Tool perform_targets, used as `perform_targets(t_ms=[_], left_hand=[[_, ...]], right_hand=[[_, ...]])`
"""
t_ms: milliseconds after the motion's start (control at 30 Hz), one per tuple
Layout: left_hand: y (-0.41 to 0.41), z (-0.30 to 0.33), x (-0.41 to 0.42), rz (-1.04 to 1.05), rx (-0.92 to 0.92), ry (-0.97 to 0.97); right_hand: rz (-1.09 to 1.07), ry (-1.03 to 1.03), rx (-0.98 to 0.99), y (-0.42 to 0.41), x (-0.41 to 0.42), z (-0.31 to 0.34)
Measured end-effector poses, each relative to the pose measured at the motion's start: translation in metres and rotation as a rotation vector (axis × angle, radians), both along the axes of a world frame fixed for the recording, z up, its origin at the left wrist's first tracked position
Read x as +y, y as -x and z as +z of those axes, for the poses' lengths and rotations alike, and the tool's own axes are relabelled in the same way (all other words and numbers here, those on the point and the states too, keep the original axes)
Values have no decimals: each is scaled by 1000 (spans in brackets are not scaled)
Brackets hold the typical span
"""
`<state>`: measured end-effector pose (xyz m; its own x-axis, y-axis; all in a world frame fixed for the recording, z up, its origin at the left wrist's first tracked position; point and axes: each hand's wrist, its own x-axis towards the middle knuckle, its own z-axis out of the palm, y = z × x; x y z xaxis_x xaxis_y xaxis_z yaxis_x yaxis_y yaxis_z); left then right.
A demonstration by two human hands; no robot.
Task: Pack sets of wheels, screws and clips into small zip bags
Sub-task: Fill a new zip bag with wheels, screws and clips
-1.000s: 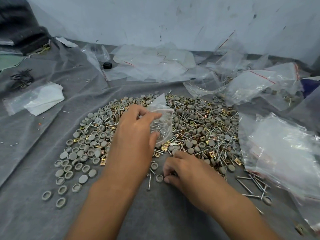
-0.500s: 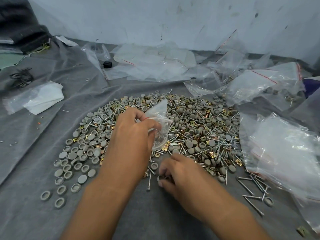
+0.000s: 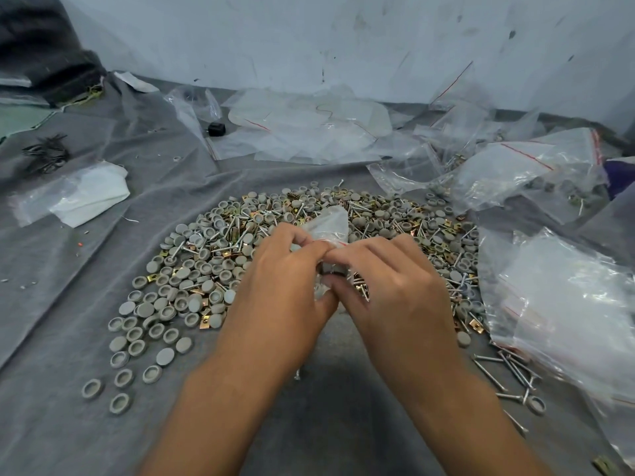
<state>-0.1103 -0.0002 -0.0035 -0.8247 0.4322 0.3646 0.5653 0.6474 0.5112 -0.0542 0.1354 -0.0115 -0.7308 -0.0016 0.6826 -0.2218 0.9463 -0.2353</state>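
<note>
A small clear zip bag with a red strip sits between both hands above the pile. My left hand pinches the bag's mouth with thumb and fingers. My right hand meets it there, fingertips pinched at the same opening; whether it holds a part is hidden. Beneath them spreads a wide heap of grey wheels, silver screws and brass clips on the grey cloth. The bag's lower half is hidden behind my fingers.
Large clear bags lie at the right, some with parts inside. Empty zip bags are heaped at the back by the wall. A white folded bag and black clips lie at the left. A black cap sits near the back.
My right hand has lifted from the cloth near the front of the pile and come up to the bag's mouth. My left hand has kept hold of the bag.
</note>
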Motion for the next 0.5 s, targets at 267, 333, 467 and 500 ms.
perform_targets(t_ms=[267,333,467,500], left_hand=[[1,8,-7,8,-53,-63],[2,10,-11,38,-51,-73],[4,14,-14,65,-17,-53],[4,15,-14,62,-10,-43]], right_hand=[[-12,394,15,1,11,6],[-77,456,-43,3,27,7],[-185,258,-627,9,47,-10],[-185,178,-727,10,45,-15]])
